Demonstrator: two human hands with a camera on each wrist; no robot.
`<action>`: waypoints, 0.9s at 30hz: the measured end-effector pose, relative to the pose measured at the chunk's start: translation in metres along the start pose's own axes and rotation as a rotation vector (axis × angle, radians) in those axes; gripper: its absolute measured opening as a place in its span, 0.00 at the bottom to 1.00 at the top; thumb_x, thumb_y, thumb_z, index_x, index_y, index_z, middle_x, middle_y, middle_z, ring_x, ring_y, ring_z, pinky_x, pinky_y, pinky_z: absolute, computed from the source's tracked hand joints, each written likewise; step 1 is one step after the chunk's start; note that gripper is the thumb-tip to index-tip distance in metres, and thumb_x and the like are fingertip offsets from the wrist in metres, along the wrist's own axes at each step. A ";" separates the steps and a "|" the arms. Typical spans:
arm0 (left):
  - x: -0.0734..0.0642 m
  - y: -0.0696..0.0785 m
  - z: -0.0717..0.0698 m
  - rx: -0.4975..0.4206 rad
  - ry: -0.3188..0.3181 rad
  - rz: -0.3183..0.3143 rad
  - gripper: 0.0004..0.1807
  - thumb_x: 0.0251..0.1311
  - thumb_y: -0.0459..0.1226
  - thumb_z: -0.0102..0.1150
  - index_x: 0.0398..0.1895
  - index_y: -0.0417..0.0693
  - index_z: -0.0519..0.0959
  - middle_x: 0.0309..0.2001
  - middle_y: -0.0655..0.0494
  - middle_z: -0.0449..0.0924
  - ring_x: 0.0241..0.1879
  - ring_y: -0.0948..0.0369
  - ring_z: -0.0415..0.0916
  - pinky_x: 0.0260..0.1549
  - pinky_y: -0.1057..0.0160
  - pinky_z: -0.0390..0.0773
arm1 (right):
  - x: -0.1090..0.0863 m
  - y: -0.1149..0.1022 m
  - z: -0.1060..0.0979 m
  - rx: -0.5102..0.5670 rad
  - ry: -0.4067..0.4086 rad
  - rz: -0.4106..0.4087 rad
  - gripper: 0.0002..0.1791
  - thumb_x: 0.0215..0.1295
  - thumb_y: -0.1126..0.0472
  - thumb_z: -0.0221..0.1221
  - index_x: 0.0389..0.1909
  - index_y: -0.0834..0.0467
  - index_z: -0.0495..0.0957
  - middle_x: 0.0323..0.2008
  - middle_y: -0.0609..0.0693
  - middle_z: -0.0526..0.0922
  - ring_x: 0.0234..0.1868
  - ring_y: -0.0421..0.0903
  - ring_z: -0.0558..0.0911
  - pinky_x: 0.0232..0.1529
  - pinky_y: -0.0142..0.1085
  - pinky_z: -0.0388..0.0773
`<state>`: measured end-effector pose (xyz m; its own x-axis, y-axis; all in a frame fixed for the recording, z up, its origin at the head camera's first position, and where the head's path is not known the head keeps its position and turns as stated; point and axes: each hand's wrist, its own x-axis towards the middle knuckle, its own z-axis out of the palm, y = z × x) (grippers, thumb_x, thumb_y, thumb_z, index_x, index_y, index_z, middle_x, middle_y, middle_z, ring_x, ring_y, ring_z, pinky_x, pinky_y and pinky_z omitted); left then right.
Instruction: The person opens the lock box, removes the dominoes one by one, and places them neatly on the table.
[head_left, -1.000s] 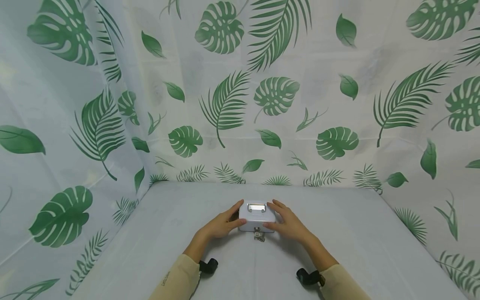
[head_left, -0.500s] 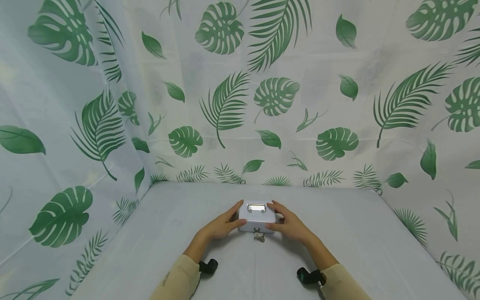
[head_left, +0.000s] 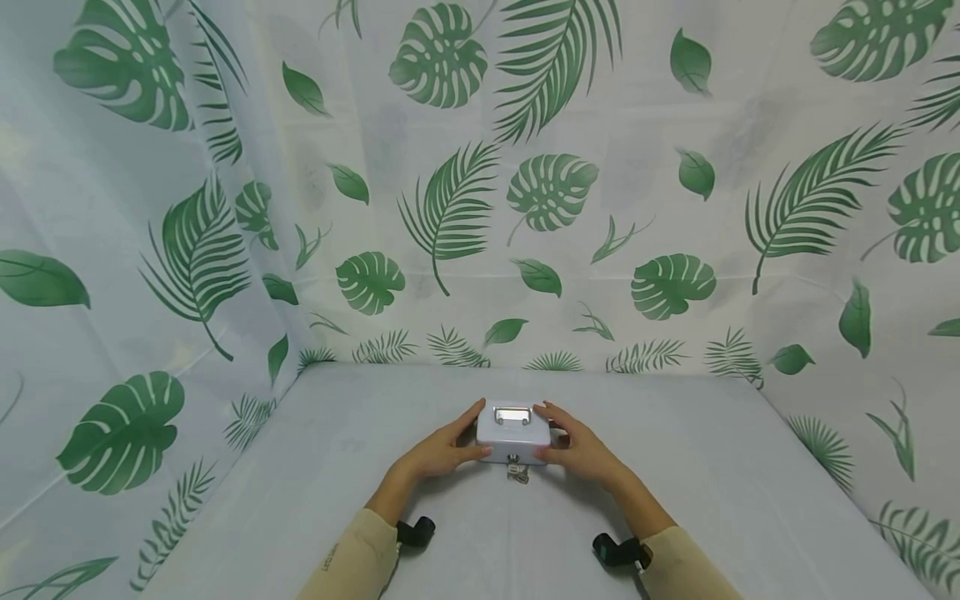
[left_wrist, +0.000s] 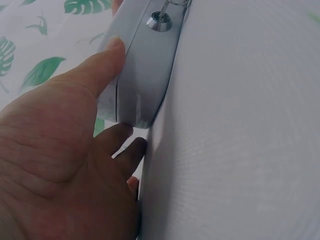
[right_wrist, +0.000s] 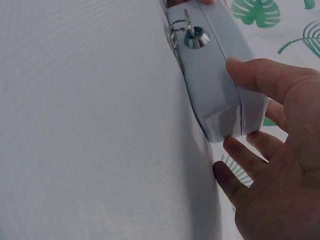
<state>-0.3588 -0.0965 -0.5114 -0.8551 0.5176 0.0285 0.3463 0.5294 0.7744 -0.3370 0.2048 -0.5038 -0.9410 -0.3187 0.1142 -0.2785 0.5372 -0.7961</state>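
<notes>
A small pale metal cash box (head_left: 513,435) sits on the white table with its lid down. On its top is a shiny handle (head_left: 513,409), and a key with a ring (right_wrist: 175,35) is in the round lock (right_wrist: 197,39) on its front. My left hand (head_left: 442,451) grips the left end, thumb on the front near the lid seam and fingers round the side. At the opposite end my right hand (head_left: 579,448) holds the box the same way, its thumb (right_wrist: 245,72) touching the front by the seam. The back of the box is hidden.
A white cloth covers the table (head_left: 360,400). Behind and at the sides hangs a white curtain (head_left: 465,125) printed with green leaves. Each wrist carries a black camera mount, such as the left one (head_left: 417,532), below a beige sleeve (head_left: 352,554).
My thumbs have shifted a little on the front of the box, the right one outward and the left one slightly downward. The box stays nearly in place.
</notes>
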 end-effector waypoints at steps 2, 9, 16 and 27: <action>0.000 -0.001 0.000 0.000 0.000 0.002 0.49 0.67 0.62 0.62 0.85 0.75 0.46 0.85 0.60 0.46 0.84 0.50 0.46 0.80 0.39 0.51 | 0.000 0.001 0.000 0.007 -0.006 0.002 0.45 0.63 0.54 0.72 0.79 0.50 0.64 0.83 0.58 0.54 0.77 0.65 0.67 0.75 0.60 0.67; 0.000 -0.001 0.000 0.005 0.005 0.000 0.48 0.67 0.62 0.61 0.84 0.81 0.45 0.85 0.61 0.46 0.84 0.50 0.46 0.80 0.39 0.51 | 0.001 0.005 -0.003 -0.001 -0.017 -0.013 0.44 0.64 0.52 0.71 0.80 0.49 0.63 0.83 0.58 0.54 0.77 0.64 0.67 0.75 0.61 0.66; 0.000 -0.002 0.000 0.013 -0.002 -0.004 0.48 0.68 0.63 0.59 0.84 0.76 0.46 0.85 0.60 0.46 0.84 0.49 0.47 0.79 0.38 0.52 | -0.001 0.008 -0.006 -0.055 -0.033 -0.067 0.44 0.66 0.50 0.69 0.80 0.52 0.63 0.82 0.62 0.55 0.74 0.64 0.69 0.72 0.63 0.68; 0.001 0.000 -0.004 0.013 -0.006 0.000 0.45 0.71 0.64 0.53 0.85 0.74 0.45 0.84 0.58 0.51 0.83 0.49 0.49 0.79 0.38 0.54 | 0.004 0.004 -0.012 -0.069 -0.026 -0.087 0.40 0.67 0.48 0.69 0.77 0.53 0.66 0.77 0.61 0.66 0.64 0.59 0.76 0.60 0.55 0.77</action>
<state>-0.3616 -0.0987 -0.5089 -0.8527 0.5218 0.0251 0.3516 0.5377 0.7663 -0.3441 0.2154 -0.4995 -0.9074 -0.3864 0.1652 -0.3727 0.5585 -0.7411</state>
